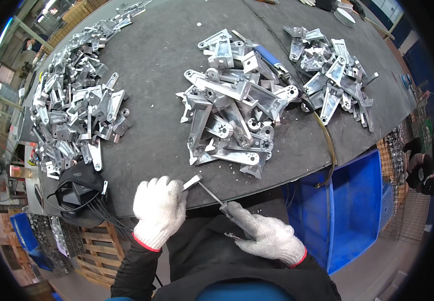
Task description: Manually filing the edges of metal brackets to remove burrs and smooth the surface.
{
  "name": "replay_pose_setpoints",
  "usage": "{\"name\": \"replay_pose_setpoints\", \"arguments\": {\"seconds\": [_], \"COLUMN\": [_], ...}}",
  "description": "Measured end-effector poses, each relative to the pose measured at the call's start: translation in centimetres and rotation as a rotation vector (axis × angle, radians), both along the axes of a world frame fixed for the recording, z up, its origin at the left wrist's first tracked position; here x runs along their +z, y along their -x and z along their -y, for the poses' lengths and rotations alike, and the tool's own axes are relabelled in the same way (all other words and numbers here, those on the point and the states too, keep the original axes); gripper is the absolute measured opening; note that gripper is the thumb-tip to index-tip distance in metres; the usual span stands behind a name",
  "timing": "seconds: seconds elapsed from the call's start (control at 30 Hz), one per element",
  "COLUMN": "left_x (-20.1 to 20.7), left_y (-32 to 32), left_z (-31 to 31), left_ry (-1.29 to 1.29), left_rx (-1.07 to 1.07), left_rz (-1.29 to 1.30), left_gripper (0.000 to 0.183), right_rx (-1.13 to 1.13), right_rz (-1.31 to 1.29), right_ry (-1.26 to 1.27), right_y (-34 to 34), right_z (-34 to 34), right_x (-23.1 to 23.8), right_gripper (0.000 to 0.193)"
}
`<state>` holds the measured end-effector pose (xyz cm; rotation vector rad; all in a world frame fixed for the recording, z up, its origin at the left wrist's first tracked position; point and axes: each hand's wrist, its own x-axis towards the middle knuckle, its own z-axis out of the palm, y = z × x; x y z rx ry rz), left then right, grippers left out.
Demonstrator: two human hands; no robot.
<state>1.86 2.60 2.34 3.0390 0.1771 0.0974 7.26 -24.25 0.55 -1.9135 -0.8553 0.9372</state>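
My left hand (160, 210), in a white knit glove with a red cuff, is closed around a small silver metal part (193, 181) at the table's near edge. Most of that part is hidden by the glove. My right hand (269, 236), gloved the same way, grips a hand tool with a thin metal shaft (210, 192). The shaft points up and left, its tip at or very near the part; contact cannot be made out. A small metal piece (233, 236) shows beside my right thumb. Beyond my hands lies a heap of silver metal brackets (237, 100).
More brackets lie heaped on the dark table (152, 90) at left (76, 100) and right (335, 75). A blue-handled tool (267, 55) with a hose (331, 145) crosses the middle heap's right side. A blue bin (355, 210) stands at right, a black bag (79, 185) at left.
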Motion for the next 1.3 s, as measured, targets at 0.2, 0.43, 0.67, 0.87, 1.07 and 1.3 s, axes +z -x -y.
{"name": "replay_pose_setpoints", "arguments": {"seconds": [0.2,0.43,0.67,0.87,1.07,1.3], "left_x": [-0.2,0.1,0.4,0.6,1.7,4.0], "left_y": [0.2,0.0,-0.6,-0.5,1.0,2.7], "left_z": [-0.1,-0.2,0.0,0.4,-1.2,0.7], "left_ry": [0.0,0.017,0.041,0.006,1.214,2.231], "left_rx": [-0.019,-0.001,-0.002,0.002,0.666,0.92], "left_rz": [0.021,-0.025,-0.104,-0.078,0.14,0.795], "left_gripper": [0.019,0.016,0.014,0.015,0.019,0.022], "right_rx": [0.094,0.0,0.018,0.143,0.156,-0.149], "right_rz": [-0.135,-0.969,-0.027,0.209,0.118,0.162], "right_ry": [0.151,0.28,0.078,0.534,0.383,0.334], "right_y": [-1.8,-4.3,0.7,0.4,-1.7,1.3], "right_z": [-0.4,-4.0,-3.2,-4.1,0.4,2.1], "right_x": [0.7,4.3,1.5,4.8,7.8,4.2], "right_gripper": [0.09,0.099,0.095,0.071,0.069,0.071]}}
